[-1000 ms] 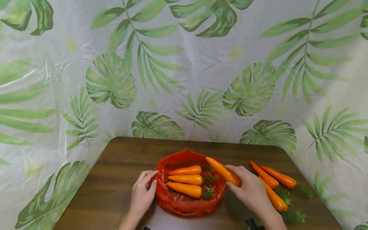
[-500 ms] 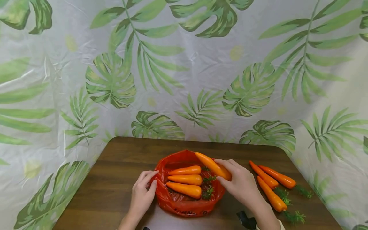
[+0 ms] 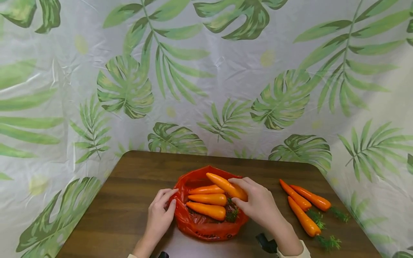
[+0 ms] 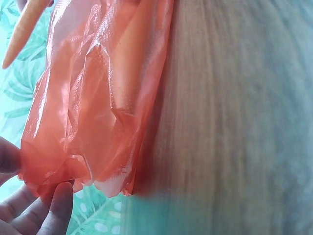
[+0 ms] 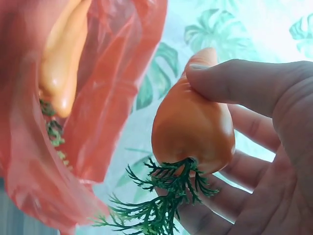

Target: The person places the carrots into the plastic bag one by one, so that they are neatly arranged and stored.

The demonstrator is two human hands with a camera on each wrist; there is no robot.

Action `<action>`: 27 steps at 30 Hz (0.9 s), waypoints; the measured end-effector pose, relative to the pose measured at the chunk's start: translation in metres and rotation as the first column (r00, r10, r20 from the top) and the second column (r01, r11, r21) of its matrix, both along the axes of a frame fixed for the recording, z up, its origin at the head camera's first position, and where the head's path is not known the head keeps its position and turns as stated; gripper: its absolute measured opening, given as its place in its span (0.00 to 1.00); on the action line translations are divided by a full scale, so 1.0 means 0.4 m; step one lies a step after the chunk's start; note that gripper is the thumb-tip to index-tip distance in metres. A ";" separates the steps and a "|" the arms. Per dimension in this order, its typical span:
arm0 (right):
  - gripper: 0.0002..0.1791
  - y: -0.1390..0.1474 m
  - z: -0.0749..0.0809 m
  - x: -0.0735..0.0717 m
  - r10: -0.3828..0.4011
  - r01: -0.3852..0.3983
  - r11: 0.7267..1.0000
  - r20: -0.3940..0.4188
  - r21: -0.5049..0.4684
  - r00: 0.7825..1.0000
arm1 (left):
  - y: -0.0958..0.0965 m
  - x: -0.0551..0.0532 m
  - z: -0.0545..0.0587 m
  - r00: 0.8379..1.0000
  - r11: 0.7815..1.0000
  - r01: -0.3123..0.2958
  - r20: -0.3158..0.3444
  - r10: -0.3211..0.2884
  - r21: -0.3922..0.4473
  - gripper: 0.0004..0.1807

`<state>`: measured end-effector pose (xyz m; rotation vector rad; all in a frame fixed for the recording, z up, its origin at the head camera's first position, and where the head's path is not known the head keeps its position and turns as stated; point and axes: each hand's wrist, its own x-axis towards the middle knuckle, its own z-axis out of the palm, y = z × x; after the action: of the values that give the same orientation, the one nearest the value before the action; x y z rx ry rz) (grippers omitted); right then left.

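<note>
An open red plastic bag (image 3: pixel 206 229) stands on the table with its rim spread wide. My left hand (image 3: pixel 159 213) pinches its left rim; the left wrist view shows fingertips (image 4: pixel 59 208) against the crumpled plastic (image 4: pixel 93 132). Inside the bag lie several orange carrots (image 3: pixel 208 199) side by side, tips to the left. My right hand (image 3: pixel 258 200) grips another carrot (image 3: pixel 222 183) by its thick end, holding it tilted over the bag's back right part. In the right wrist view, green leaves (image 5: pixel 164 205) hang from this carrot (image 5: pixel 193 127), apart from the bag wall.
Three more carrots (image 3: pixel 303 216) with green tops lie on the right of the brown wooden table (image 3: pixel 119 208). Behind the table hangs a leaf-patterned sheet (image 3: pixel 226 71). A dark object (image 3: pixel 266 243) shows by the right wrist.
My right hand has moved left with its carrot, from the bag's right rim to over the carrots inside. My left hand has stayed at the left rim.
</note>
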<state>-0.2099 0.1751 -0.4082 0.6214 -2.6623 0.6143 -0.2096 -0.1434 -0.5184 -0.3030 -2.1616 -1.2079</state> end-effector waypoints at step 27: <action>0.30 -0.107 -0.068 -0.042 0.220 -0.239 0.955 0.119 0.178 0.968 | -0.002 0.000 0.003 1.000 1.000 -0.002 -0.017 0.002 0.004 0.20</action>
<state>-0.2265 0.1322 -0.4356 0.9912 -2.7844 0.4617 -0.2095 -0.1441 -0.5171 -0.3082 -2.1438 -1.2041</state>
